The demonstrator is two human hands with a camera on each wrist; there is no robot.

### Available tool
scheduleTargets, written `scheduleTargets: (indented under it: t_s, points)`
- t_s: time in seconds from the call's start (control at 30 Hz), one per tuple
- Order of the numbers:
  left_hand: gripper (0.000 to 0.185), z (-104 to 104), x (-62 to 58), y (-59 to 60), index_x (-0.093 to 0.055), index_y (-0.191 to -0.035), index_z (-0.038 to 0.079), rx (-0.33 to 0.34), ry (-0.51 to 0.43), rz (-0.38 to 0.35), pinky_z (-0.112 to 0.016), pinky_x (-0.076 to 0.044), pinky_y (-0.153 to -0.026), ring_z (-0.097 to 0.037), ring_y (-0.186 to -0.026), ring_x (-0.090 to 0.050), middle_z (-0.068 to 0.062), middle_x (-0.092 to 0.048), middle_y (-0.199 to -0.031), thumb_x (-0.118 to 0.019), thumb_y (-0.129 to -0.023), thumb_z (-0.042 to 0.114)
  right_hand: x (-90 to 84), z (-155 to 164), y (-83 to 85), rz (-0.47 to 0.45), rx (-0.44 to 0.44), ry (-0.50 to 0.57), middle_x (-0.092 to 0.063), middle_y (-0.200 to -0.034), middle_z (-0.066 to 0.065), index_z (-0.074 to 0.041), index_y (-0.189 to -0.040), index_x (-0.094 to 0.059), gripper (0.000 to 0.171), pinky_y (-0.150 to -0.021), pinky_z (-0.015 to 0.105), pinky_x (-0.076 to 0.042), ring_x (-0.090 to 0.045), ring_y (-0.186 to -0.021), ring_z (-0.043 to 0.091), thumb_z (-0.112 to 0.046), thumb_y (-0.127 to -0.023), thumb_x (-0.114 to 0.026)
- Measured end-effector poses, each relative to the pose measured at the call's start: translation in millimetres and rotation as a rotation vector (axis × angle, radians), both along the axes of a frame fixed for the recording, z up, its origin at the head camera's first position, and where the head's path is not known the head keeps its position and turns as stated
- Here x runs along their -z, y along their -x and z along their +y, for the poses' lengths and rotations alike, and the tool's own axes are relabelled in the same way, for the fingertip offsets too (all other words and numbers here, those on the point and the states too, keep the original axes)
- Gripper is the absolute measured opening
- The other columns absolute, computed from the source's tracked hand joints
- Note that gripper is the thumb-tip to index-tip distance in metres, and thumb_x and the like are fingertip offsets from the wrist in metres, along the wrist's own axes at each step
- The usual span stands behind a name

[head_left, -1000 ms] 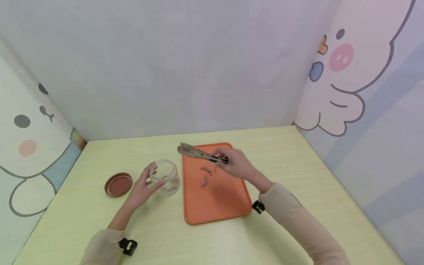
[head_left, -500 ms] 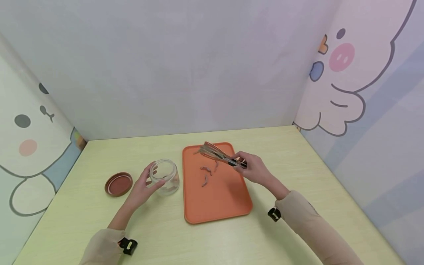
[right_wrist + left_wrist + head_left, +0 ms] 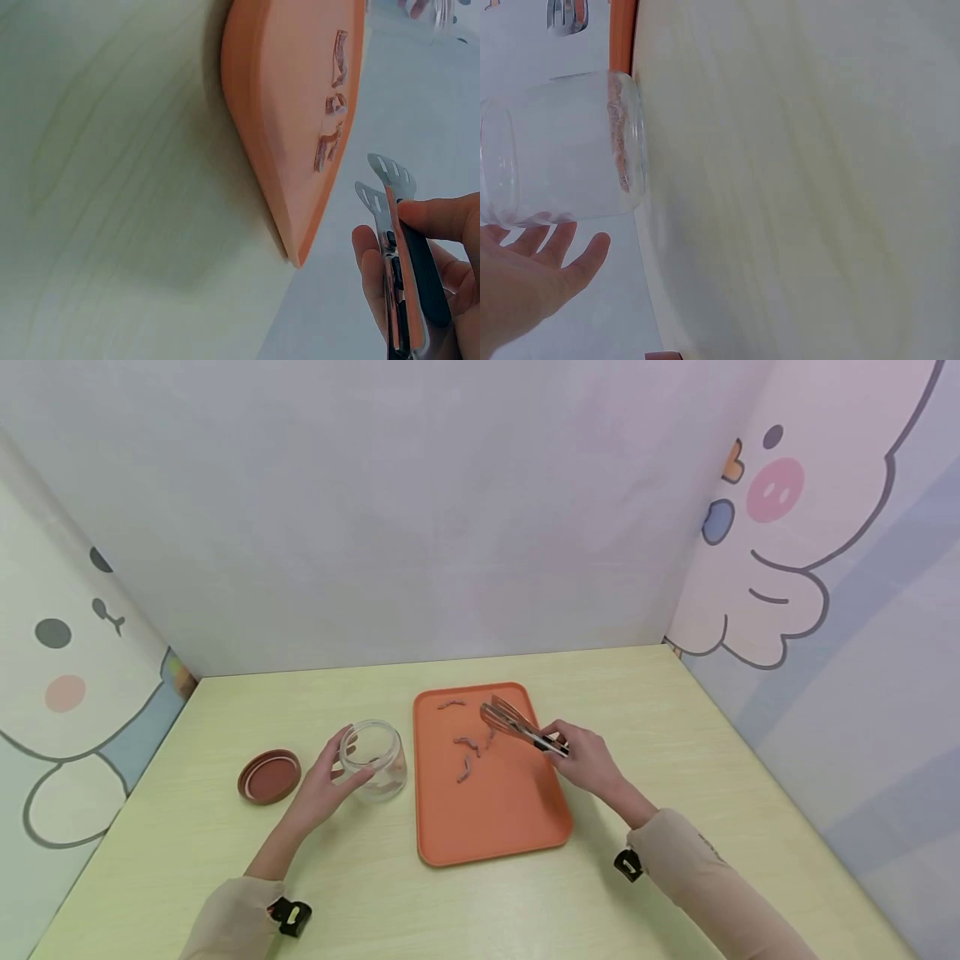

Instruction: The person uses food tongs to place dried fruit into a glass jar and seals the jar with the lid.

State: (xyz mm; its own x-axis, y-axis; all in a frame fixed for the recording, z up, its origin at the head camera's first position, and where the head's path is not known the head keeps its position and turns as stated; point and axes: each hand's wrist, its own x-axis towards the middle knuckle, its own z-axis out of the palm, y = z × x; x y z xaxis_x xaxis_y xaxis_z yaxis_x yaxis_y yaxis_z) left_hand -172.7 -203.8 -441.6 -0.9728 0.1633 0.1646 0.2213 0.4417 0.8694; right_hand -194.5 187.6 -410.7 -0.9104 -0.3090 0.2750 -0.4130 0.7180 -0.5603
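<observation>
My right hand point(image 3: 581, 760) grips metal tongs point(image 3: 517, 723) by their black handles, tips hovering over the far part of the orange tray point(image 3: 510, 827). In the right wrist view the tongs point(image 3: 394, 217) show slotted tips slightly apart, with nothing between them. Several small reddish-brown strips point(image 3: 467, 752) lie on the tray; the same strips point(image 3: 334, 112) show in the right wrist view. My left hand point(image 3: 322, 785) rests against an upright clear glass jar point(image 3: 372, 758) left of the tray, fingers curved round its side. Brownish bits line the bottom of the jar point(image 3: 562, 157).
A brown round lid point(image 3: 268, 776) lies flat on the pale green table point(image 3: 360, 893) left of the jar. Cartoon-printed walls close in the table at the back and on both sides.
My right hand has carried the tongs from above the jar-side edge of the tray rightward and back over the tray's far right. The left hand and jar have stayed put.
</observation>
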Motion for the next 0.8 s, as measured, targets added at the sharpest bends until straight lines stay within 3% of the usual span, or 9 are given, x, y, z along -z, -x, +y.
scheduleTargets:
  t_s: [0.27, 0.57, 0.8]
  points:
    - [0.074, 1, -2.0, -0.6, -0.019, -0.14, 0.012, -0.003, 0.0, -0.013, -0.049, -0.035, -0.092, -0.032, -0.12, -0.031, -0.017, -0.031, -0.135, -0.063, -0.082, 0.027, 7.6, -7, 2.2, -0.041, 0.053, -0.034, -0.055, -0.066, -0.003, -0.007, -0.099, -0.06, 0.024, -0.043, 0.026, -0.038, -0.045, -0.048, 0.009, -0.005, -0.076, -0.066]
    - [0.072, 11, -27.8, -13.8, -0.019, -0.138, 0.002, 0.0, -0.024, -0.021, -0.054, -0.033, -0.091, -0.039, -0.118, -0.03, -0.024, -0.03, -0.133, -0.063, -0.083, 0.016, 11.2, -11, 3.5, -0.078, 0.066, -0.055, -0.054, -0.064, -0.003, -0.006, -0.098, -0.059, 0.023, -0.042, 0.026, -0.038, -0.044, -0.047, 0.01, -0.004, -0.076, -0.065]
    - [0.071, 13, -31.0, -15.8, -0.018, -0.138, 0.001, -0.001, -0.01, -0.025, -0.053, -0.033, -0.092, -0.039, -0.119, -0.029, -0.024, -0.029, -0.134, -0.062, -0.084, 0.017, 10.7, -14, 3.5, -0.088, 0.085, -0.084, -0.053, -0.062, -0.004, -0.006, -0.097, -0.06, 0.022, -0.041, 0.026, -0.036, -0.043, -0.046, 0.011, -0.004, -0.076, -0.064]
